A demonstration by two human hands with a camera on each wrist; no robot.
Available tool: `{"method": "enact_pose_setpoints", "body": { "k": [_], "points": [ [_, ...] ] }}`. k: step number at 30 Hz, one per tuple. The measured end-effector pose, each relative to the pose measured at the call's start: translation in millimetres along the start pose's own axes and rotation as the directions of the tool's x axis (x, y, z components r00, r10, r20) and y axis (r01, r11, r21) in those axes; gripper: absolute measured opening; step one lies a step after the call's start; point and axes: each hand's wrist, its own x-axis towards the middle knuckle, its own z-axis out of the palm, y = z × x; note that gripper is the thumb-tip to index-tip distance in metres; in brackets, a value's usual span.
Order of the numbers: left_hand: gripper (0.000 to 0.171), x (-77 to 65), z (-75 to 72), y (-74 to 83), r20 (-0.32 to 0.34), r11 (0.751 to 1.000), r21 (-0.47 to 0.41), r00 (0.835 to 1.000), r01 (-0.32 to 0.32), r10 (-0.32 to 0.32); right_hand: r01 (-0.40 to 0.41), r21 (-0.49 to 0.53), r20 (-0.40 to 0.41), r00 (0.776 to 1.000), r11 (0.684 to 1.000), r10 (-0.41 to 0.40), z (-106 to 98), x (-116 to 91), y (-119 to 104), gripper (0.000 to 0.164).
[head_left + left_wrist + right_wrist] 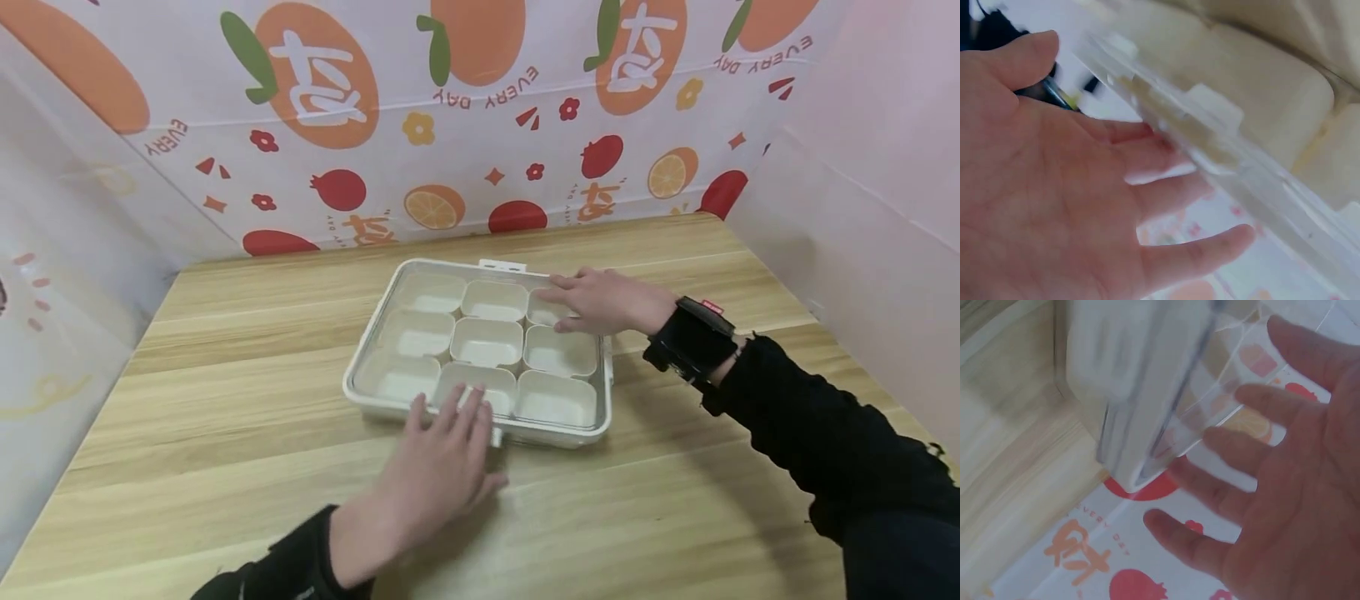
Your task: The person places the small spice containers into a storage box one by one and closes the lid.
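A white compartment box (pixel 352 397) with a clear lid lies on the table, several small square cups (pixel 486 342) showing in rows under the lid. My left hand (pixel 438 467) is at the near edge, its spread fingers overlapping the front rim in the head view. In the left wrist view the fingers reach to the lid's edge beside a small white latch (pixel 1216 106). My right hand (pixel 611 302) is over the far right corner, fingers straight and spread above the lid. The right wrist view shows the palm facing the box side (pixel 1110 369). Neither hand grips anything.
The wooden table (pixel 225 375) extends around the box. Behind it hangs a white cloth (pixel 480 158) printed with fruit, and a pale wall (pixel 862 208) stands to the right. A black device (pixel 693 337) is strapped to the right wrist.
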Motion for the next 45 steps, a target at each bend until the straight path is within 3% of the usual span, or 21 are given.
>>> {"method": "enact_pose_setpoints", "body": {
  "k": [4, 8, 11, 14, 16, 23, 32, 35, 38, 42, 45],
  "points": [
    [0.076, 8.5, -9.7, -39.3, 0.065, 0.99, -0.114, 0.995, 0.087, -0.08, -0.024, -0.106, -0.064, 0.998, 0.994, 0.018, 10.8, -22.0, -5.5, 0.059],
    [0.072, 23.7, -14.7, -79.2, 0.118, 0.969, -0.193, 0.984, 0.156, -0.135, 0.06, -0.175, -0.177, 0.98, 0.983, -0.091, 23.0, -45.3, -21.1, 0.049],
    [0.069, 34.2, -11.9, -101.7, 0.105, 0.951, -0.249, 0.981, 0.182, -0.16, 0.174, -0.227, -0.269, 0.934, 0.958, -0.234, 29.9, -56.0, -36.4, 0.038],
    [0.066, 40.6, -6.7, -114.1, 0.067, 0.94, -0.291, 0.984, 0.177, -0.164, 0.229, -0.283, -0.317, 0.894, 0.932, -0.316, 33.8, -60.4, -49.1, 0.037],
    [0.062, 43.1, -3.9, -117.4, 0.044, 0.938, -0.309, 0.988, 0.156, -0.15, 0.224, -0.298, -0.332, 0.887, 0.928, -0.321, 35.0, -61.4, -53.8, 0.035],
    [0.058, 45.8, -0.2, -115.7, 0.005, 0.941, -0.32, 0.994, 0.108, -0.112, 0.206, -0.257, -0.325, 0.902, 0.944, -0.285, 35.0, -62.8, -54.9, 0.031],
    [0.06, 42.3, -1.2, -108.4, 0.0, 0.934, -0.339, 0.992, 0.115, -0.122, 0.218, -0.161, -0.337, 0.905, 0.963, -0.261, 30.1, -62.4, -50.2, 0.023],
    [0.063, 42.6, -4.0, -107.9, 0.027, 0.927, -0.353, 0.991, 0.131, -0.13, 0.221, -0.113, -0.347, 0.904, 0.969, -0.247, 28.3, -60.9, -49.7, 0.022],
    [0.071, 45.0, -8.7, -107.7, 0.084, 0.895, -0.402, 0.981, 0.195, -0.177, 0.189, -0.023, -0.369, 0.911, 0.982, -0.184, 26.5, -55.0, -46.9, 0.021],
    [0.086, 51.1, -12.2, -109.9, 0.146, 0.819, -0.466, 0.943, 0.333, -0.301, 0.095, 0.086, -0.4, 0.915, 0.992, -0.053, 26.6, -39.7, -35.4, 0.054],
    [0.092, 53.8, -9.7, -112.9, 0.173, 0.784, -0.476, 0.917, 0.398, -0.361, 0.031, 0.168, -0.37, 0.928, 0.985, 0.034, 30.1, -26.9, -24.2, 0.071]
  ]
}}
